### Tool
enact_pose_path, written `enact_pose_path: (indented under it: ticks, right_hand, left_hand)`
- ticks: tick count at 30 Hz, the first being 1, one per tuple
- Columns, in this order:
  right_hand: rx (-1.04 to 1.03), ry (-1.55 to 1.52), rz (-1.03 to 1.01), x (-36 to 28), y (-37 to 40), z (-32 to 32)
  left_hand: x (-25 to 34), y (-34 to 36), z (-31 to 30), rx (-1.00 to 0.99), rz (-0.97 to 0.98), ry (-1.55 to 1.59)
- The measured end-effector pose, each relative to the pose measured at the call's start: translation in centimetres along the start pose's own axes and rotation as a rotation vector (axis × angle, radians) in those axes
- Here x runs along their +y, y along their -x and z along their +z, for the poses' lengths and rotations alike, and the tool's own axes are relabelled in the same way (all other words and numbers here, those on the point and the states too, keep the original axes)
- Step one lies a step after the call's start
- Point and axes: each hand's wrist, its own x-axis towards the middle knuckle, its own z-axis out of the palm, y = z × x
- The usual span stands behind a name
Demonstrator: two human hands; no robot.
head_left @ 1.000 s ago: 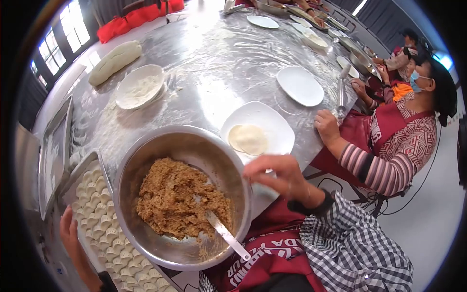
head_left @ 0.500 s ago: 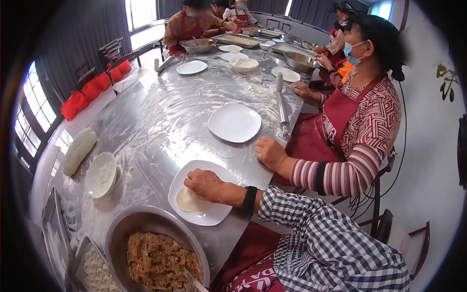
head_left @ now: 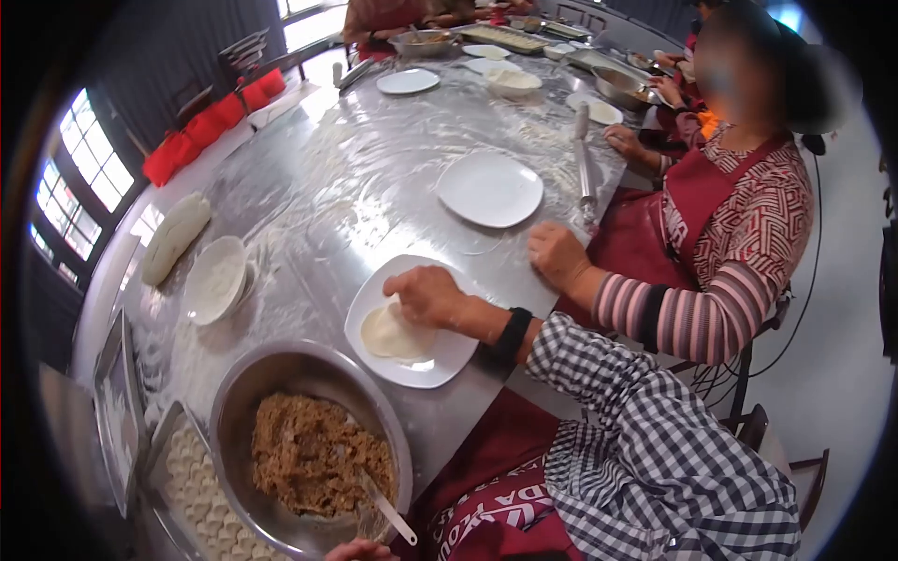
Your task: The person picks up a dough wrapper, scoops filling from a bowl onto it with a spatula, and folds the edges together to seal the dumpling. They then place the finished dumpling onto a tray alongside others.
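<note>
Right hand [head_left: 428,297], fingers [head_left: 400,280] curled at a dough round [head_left: 398,337] (pinch unclear) on a white plate [head_left: 432,370]; left hand [head_left: 361,550], fingers' state unclear, near a metal bowl [head_left: 224,411].

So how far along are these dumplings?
Rows of folded dumplings on the tray look done. The right hand is at a round dough wrapper on a white plate; the left hand is by the metal bowl. Seemingly left: plenty of filling and a thick dough roll.
</note>
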Motion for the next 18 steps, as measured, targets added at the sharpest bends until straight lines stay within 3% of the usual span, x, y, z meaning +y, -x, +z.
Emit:
enact_pose_path:
  ticks: [5, 10, 18]
  right_hand:
    - [0.050, -0.094, -0.010, 0.1, 0.9, -0.8]
    - [-0.108, -0.179, -0.005, 0.6, 1.4, -1.5]
    - [-0.171, -0.053, 0.062, 0.8, 0.7, -1.4]
  left_hand:
    - [0.2, 0.0, 0.7, 0.034, 0.001, -0.033]
    - [0.3, -0.4, 0.8, 0.055, -0.011, -0.054]
    - [-0.2, -0.6, 0.3, 0.051, -0.014, -0.019]
